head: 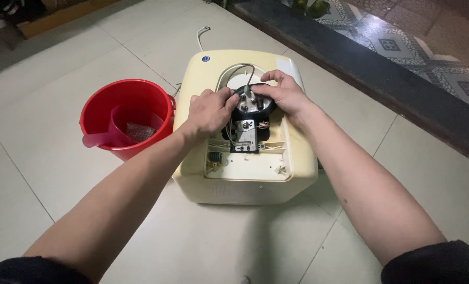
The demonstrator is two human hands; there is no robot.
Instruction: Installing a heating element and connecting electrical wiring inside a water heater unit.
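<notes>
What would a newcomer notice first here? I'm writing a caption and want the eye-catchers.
Both hands, left hand and right hand, grip a round dark plate in the open top of a cream water heater lying on the tiled floor. Beside it, on the left, stands a bright red bucket with a scoop inside.

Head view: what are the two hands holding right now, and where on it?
Both grip the round dark flange in the cream water heater: left hand on its left rim, right hand on its right rim.

My left hand (209, 111) and right hand (284, 95) cover the black flange's (253, 102) rim; the mesh thing inside the red bucket (125, 113) is too small to identify.
</notes>
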